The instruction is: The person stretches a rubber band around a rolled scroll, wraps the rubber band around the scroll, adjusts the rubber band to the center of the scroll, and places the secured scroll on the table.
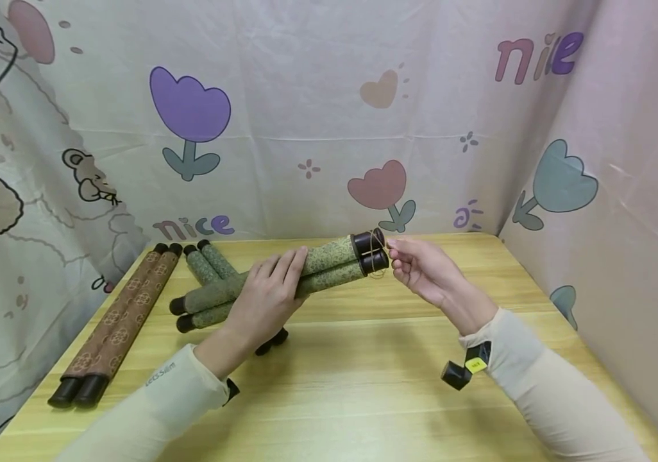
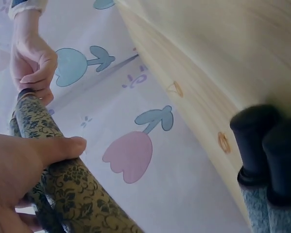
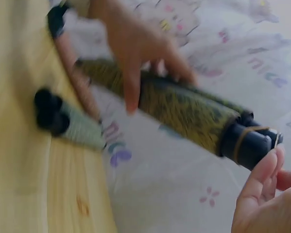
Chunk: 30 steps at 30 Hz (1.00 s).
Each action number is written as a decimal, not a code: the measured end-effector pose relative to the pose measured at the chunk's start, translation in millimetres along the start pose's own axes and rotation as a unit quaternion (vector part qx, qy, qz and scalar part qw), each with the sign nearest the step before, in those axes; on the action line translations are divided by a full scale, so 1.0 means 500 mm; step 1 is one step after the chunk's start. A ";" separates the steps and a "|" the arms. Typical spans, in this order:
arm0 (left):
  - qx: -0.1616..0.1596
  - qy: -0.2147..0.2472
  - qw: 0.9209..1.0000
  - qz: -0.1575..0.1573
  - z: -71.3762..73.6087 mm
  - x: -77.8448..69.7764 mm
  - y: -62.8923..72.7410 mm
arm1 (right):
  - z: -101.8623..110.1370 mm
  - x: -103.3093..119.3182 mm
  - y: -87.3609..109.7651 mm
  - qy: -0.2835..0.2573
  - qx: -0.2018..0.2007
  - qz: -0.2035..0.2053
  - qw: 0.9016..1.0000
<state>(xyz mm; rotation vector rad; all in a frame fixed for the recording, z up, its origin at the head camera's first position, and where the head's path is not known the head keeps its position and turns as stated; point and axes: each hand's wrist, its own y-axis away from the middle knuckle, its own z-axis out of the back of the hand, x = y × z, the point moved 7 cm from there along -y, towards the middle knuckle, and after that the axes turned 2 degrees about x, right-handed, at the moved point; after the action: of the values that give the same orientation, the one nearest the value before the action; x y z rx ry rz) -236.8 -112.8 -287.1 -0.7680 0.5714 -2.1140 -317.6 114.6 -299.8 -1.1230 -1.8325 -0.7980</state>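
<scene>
A scroll (image 1: 331, 254) rolled in from both sides, covered in green-gold floral cloth and capped with dark knobs, is held tilted over the table. My left hand (image 1: 268, 285) grips it round the middle; in the left wrist view the thumb (image 2: 62, 147) lies across the cloth. At its right end, a thin tan rubber band (image 3: 240, 143) loops round the two dark knobs (image 3: 253, 145). My right hand (image 1: 426, 269) pinches that band between thumb and fingertips, right beside the knobs. In the right wrist view the band stretches toward the fingertips.
A brown patterned scroll (image 1: 127, 308) lies along the table's left side. Another scroll in grey-green cloth (image 1: 213, 262) lies partly hidden under the left hand and the held scroll. Behind the wooden table (image 1: 329, 398) hangs a printed curtain (image 1: 294, 77).
</scene>
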 end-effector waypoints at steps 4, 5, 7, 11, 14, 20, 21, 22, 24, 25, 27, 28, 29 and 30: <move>-0.001 0.005 1.000 0.011 0.001 -0.001 -0.002 | -0.004 -0.014 0.014 -0.073 -0.003 0.022 0.997; -0.002 0.004 1.000 0.012 0.002 -0.001 -0.002 | -0.004 -0.016 0.017 -0.086 -0.005 0.027 0.996; -0.008 0.003 1.000 0.017 0.003 0.001 -0.003 | -0.003 -0.022 0.022 -0.103 -0.007 0.035 0.994; -0.017 0.004 1.000 0.024 0.006 0.003 -0.007 | -0.002 -0.034 0.026 -0.147 -0.008 0.046 0.988; -0.015 0.005 0.999 0.030 0.005 0.004 -0.010 | -0.005 -0.040 0.024 -0.183 -0.006 0.053 0.982; -0.018 0.009 0.999 0.044 0.006 0.012 -0.013 | -0.011 -0.053 0.020 -0.226 -0.028 0.052 0.972; -0.019 0.010 0.999 0.046 0.005 0.014 -0.014 | -0.012 -0.054 0.019 -0.231 -0.031 0.052 0.971; -0.020 0.011 0.999 0.048 0.005 0.015 -0.015 | -0.013 -0.054 0.020 -0.235 -0.033 0.052 0.970; -0.024 0.016 0.998 0.051 0.004 0.017 -0.017 | -0.015 -0.055 0.020 -0.243 -0.034 0.048 0.968; -0.025 0.019 0.998 0.053 0.004 0.017 -0.019 | -0.016 -0.055 0.021 -0.245 -0.035 0.047 0.968; -0.026 0.021 0.998 0.056 0.003 0.019 -0.021 | -0.016 -0.055 0.022 -0.246 -0.038 0.042 0.968; -0.026 0.021 0.998 0.057 0.002 0.019 -0.022 | -0.016 -0.055 0.022 -0.246 -0.041 0.040 0.968; -0.025 0.021 0.998 0.058 0.002 0.019 -0.023 | -0.016 -0.055 0.022 -0.243 -0.043 0.038 0.968; -0.023 0.022 0.998 0.060 0.001 0.020 -0.024 | -0.015 -0.054 0.021 -0.239 -0.045 0.036 0.969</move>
<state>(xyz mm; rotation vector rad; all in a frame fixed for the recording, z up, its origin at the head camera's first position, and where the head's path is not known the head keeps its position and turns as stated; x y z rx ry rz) -247.8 -114.2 -276.2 -0.6977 0.6750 -2.0180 -298.6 101.9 -319.0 -1.5321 -2.1459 -0.6055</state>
